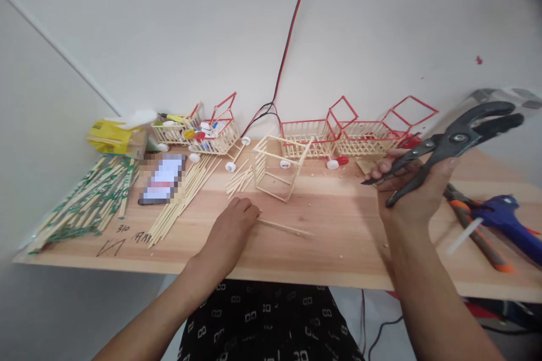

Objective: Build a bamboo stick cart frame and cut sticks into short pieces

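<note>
Before the frame (277, 178), our left grip (240, 219) pinches a stick (287, 228); right of it, our right grip (409, 186) clasps pliers (458, 138); a careless swing could topple the frame.

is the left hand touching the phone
Apart. The head view shows loose sticks and bare tabletop between the left hand and the phone.

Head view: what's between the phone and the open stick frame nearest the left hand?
Loose sticks, per the head view: long sticks beside the phone, then short sticks by the open stick frame.
</note>
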`<state>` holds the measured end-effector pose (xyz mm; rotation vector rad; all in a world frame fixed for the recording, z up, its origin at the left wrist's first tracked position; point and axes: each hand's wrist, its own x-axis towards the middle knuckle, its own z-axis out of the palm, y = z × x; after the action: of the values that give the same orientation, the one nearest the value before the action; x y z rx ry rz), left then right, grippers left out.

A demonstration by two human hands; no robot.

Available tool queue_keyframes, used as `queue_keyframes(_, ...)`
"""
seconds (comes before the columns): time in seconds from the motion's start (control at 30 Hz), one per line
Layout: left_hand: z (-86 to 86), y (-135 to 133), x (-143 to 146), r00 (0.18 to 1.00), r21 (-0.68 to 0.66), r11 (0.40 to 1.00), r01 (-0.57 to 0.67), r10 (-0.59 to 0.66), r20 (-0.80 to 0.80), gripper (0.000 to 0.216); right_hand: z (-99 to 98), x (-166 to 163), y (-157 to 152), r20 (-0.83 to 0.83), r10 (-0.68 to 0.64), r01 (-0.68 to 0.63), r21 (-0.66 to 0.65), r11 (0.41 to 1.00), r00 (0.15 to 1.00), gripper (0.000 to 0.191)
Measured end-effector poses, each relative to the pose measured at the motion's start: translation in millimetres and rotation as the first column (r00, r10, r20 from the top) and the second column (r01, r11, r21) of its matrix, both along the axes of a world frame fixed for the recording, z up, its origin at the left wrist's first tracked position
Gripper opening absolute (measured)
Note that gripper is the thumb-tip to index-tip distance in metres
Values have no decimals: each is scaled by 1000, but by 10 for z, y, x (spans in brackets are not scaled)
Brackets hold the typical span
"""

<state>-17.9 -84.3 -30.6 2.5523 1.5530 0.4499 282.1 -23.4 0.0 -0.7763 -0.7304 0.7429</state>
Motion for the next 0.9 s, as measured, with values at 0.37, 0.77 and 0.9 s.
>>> queue_keyframes(0.37,70,-42,48,992,7,1000,22,-21,-127,20,4,-6,4,17,17,-17,21,1000,1000,77)
queue_keyframes(0.77,157,-123,-128,576,-528,845,91,387,720,14,-19,-43,4,51,-15,17,-27,1000,999,74)
queue_keyframes(0.9,171,-112,-173,485,-494,867,69,404,776,13,-33,-45,18,73,-37,39,-20,999,997,73)
